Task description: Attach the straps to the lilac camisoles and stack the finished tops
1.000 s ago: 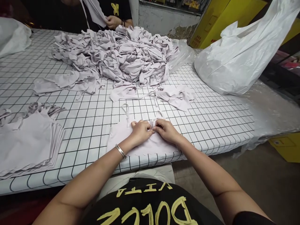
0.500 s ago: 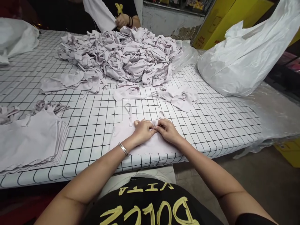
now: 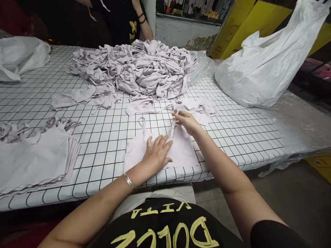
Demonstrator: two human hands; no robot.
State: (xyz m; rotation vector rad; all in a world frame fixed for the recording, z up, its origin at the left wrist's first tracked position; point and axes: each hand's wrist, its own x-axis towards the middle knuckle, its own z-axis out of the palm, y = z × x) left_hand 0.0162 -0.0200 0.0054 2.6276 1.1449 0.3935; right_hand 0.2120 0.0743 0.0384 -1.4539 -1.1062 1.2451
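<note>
A pale pink camisole (image 3: pixel 184 151) lies flat at the table's front edge, its thin straps pointing away from me. My left hand (image 3: pixel 156 153) rests on it with fingers spread, pressing the fabric down. With its fingers pinched together, my right hand (image 3: pixel 184 120) holds the camisole's right-hand strap (image 3: pixel 172 129), drawn out beyond the top edge. The left-hand strap (image 3: pixel 142 124) lies looped on the table, untouched.
A neat stack of camisoles (image 3: pixel 38 160) is at the left. Across the table (image 3: pixel 103 155) rises a big crumpled heap of garments (image 3: pixel 139 69), with a person (image 3: pixel 141 20) behind it. A white plastic bag (image 3: pixel 253 72) stands at the right, near yellow boxes (image 3: pixel 232 27).
My right hand has moved away from me, drawing the strap out. My left hand has gone from pinching to lying flat on the camisole. The person opposite has raised a hand.
</note>
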